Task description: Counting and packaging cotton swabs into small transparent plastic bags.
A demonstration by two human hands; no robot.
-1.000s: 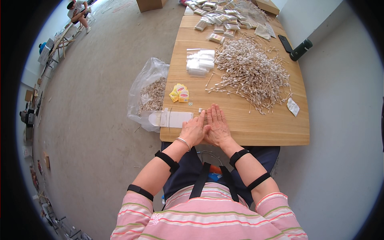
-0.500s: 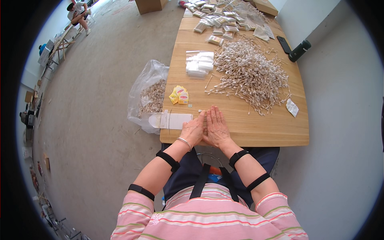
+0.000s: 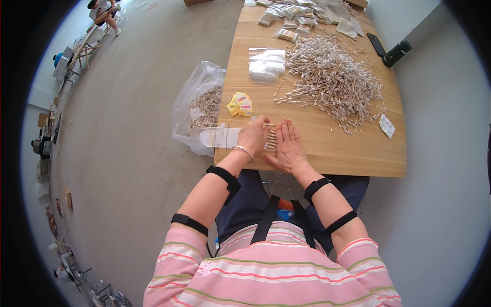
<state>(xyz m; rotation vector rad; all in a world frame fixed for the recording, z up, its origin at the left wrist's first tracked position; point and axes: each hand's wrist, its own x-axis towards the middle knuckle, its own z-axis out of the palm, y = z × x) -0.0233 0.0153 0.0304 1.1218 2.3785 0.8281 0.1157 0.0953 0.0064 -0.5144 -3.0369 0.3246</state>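
Observation:
A row of cotton swabs (image 3: pixel 271 139) lies side by side on the table near its front edge, between my two hands. My left hand (image 3: pixel 253 137) has its fingers bent and pinched together at the far end of the row, where a single swab shows at the fingertips. My right hand (image 3: pixel 290 150) rests flat along the row's right side, fingers stretched out and thumb spread toward the left. Beside my left hand lies a long white card piece (image 3: pixel 231 137) with a rounded left end and thin bands across it. Part of it is hidden under that hand.
A big heap of loose swabs (image 3: pixel 337 77) covers the table's middle right. Left of it are clear plastic bags (image 3: pixel 267 64) and yellow cards (image 3: pixel 240 104). Filled packets (image 3: pixel 307 18) lie at the back. A phone (image 3: pixel 376 45), a dark bottle (image 3: pixel 397 53) and a sack of swabs (image 3: pixel 204 105) stand around.
My hands have drawn apart, showing more of the swab row. My left hand's fingers have bent into a pinch at the row's far end. The whole view has shifted slightly.

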